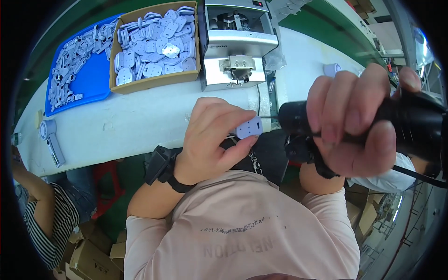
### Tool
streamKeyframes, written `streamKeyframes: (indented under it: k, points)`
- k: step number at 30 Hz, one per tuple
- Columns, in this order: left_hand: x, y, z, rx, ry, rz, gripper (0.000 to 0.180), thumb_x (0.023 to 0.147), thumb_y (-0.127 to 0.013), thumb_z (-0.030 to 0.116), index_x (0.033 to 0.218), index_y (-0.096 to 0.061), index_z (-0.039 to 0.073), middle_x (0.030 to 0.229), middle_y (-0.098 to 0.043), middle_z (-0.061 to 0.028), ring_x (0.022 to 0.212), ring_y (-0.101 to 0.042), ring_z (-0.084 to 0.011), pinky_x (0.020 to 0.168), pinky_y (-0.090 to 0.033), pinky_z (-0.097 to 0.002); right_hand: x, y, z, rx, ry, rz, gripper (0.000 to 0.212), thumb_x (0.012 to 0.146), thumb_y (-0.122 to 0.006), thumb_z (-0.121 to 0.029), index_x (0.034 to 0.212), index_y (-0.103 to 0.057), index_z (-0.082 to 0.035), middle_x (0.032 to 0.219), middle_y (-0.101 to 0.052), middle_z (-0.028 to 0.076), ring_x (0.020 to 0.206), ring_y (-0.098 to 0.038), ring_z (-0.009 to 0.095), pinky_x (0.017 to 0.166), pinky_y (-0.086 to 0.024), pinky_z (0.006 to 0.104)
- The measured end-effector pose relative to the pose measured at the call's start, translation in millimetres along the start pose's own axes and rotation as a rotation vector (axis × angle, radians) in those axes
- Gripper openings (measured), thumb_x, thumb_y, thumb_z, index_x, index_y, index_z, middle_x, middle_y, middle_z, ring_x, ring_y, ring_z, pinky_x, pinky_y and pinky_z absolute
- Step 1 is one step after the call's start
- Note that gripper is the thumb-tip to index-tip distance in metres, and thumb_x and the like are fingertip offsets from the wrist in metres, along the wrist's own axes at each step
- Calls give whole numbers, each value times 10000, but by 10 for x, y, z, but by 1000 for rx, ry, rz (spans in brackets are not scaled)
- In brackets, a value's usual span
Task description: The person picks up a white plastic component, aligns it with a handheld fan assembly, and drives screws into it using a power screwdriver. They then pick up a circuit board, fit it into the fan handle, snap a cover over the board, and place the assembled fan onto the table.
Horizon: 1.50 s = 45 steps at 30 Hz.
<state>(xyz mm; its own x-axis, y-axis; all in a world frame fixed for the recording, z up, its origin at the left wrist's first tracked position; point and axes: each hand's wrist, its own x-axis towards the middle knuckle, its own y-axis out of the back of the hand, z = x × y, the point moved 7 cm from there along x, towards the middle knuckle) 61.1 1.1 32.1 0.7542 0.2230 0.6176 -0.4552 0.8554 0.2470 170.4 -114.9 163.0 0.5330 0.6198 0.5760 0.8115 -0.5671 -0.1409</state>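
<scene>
My left hand (212,137) pinches a small pale-purple plastic part (249,128) between thumb and fingers. Dark holes dot the part's upper face. My right hand (352,121) is wrapped round a black electric screwdriver (294,116) lying almost level, its nose aimed left at the part. A thin bit reaches from that nose toward the part's right side. Whether the bit touches it I cannot tell. Behind my hands stands a silver screw feeder (240,46) with a metal outlet at its front.
Beside the feeder, a cardboard box (158,85) is heaped with pale-purple plates. Left of it sits a blue tray (93,88) of small parts. A round-headed purple device (52,142) lies on the white table (140,121). A person in a striped top (51,224) sits left.
</scene>
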Motion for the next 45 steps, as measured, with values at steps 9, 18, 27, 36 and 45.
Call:
streamKeyframes:
  k: [9,18,27,36,45]
  points:
    - [20,-29,-21,-21,21,-1,426,748,-867,62,1155,-740,68,1051,-706,-74,973,-617,-317,866,-504,-399,-20,-121,45,-100,-42,-68,508,1000,-609,-81,1464,-408,-129,863,-548,47,613,-558,173,600,-493,354]
    - [100,-7,-20,-44,13,-32,381,757,-861,60,1119,-741,69,1041,-707,-68,949,-628,-296,856,-504,-397,27,-163,92,-162,-84,-87,520,1022,-611,-114,1486,-380,-154,894,-558,45,620,-567,168,594,-498,351]
    - [120,-15,-21,-54,8,-52,354,757,-865,68,1088,-740,66,1033,-711,-72,940,-636,-296,833,-512,-397,6,-112,152,-215,-48,-83,506,1031,-619,-123,1475,-380,-172,899,-558,38,619,-570,165,591,-502,351]
    - [86,-29,34,-15,20,-42,398,756,-884,81,1123,-731,71,1053,-729,-64,941,-642,-296,816,-532,-386,-66,-196,86,-161,-108,-148,455,1004,-653,-105,1395,-430,-173,847,-539,26,608,-565,173,599,-498,348]
    - [-92,44,-11,-79,69,40,513,755,-910,103,1219,-692,82,1119,-751,-65,940,-655,-292,826,-540,-390,72,161,527,-19,-10,108,473,950,-648,3,1371,-457,-95,857,-582,55,624,-587,194,617,-522,368]
